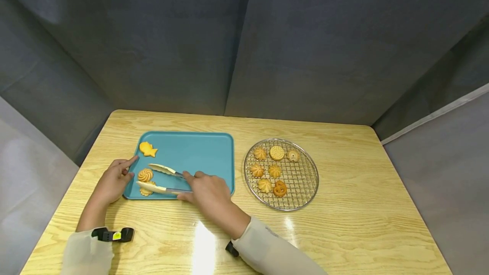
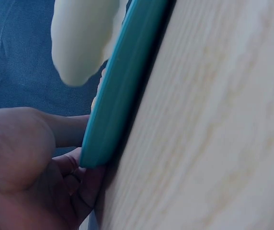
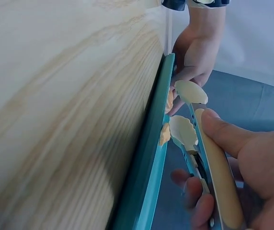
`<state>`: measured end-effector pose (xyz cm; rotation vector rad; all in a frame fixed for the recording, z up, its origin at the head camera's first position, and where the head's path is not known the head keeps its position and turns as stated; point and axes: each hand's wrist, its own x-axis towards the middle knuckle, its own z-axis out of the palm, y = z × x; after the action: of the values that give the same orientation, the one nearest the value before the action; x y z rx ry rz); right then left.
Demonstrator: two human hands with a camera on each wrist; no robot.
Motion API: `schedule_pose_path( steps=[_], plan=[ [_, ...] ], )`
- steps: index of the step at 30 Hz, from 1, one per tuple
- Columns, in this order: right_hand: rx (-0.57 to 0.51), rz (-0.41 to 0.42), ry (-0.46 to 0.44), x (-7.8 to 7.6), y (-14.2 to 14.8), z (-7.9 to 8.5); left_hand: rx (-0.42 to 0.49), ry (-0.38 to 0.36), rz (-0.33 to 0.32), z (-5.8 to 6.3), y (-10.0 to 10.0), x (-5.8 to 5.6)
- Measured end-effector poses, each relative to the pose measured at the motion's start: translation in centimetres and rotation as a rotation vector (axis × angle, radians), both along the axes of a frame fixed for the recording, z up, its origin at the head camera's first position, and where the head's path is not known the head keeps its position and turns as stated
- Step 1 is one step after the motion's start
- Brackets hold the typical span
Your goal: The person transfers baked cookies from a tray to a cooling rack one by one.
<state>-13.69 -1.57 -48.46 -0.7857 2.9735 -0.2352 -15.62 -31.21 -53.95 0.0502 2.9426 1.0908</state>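
Note:
My left hand [image 1: 112, 180] grips the left edge of a teal tray [image 1: 191, 152], its thumb over the rim and other fingers below in the left wrist view. In my right hand [image 1: 210, 192] is a pair of tongs [image 1: 165, 190] with cream tips, held spread apart. One tip overlaps a scalloped cookie [image 1: 145, 192] near the tray's front left corner; the other reaches just right of a swirl cookie [image 1: 145, 175]. Behind them on the tray lies a fish-shaped cookie [image 1: 147, 149]. Nothing shows between the tong tips in the right wrist view except the cookies beyond.
To the tray's right, a round wire rack [image 1: 302, 181] bears several cookies, among them a pretzel-shaped one [image 1: 280, 189] and a round dotted one [image 1: 276, 152]. Both stand on a light wooden table [image 1: 355, 207]. Dark curtains [image 1: 305, 54] hang behind the table.

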Motion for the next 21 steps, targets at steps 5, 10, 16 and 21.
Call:
schedule_pose_path(
  steps=[5,10,16,21],
  plan=[
    [0.023,0.0,-0.006,-0.2,-0.8,0.0,-0.001,-0.005,0.009,-0.1,0.0,-0.1],
    [0.058,-0.01,-0.01,-0.6,-1.6,0.0,0.004,-0.022,0.019,-0.2,0.0,-0.1],
    [0.107,-0.024,-0.013,-0.8,-2.4,0.1,0.002,-0.014,0.011,-0.4,-0.1,-0.1],
    [0.117,-0.005,0.022,-0.6,-2.6,0.2,-0.002,-0.011,0.012,-0.4,-0.2,-0.1]
  ],
)
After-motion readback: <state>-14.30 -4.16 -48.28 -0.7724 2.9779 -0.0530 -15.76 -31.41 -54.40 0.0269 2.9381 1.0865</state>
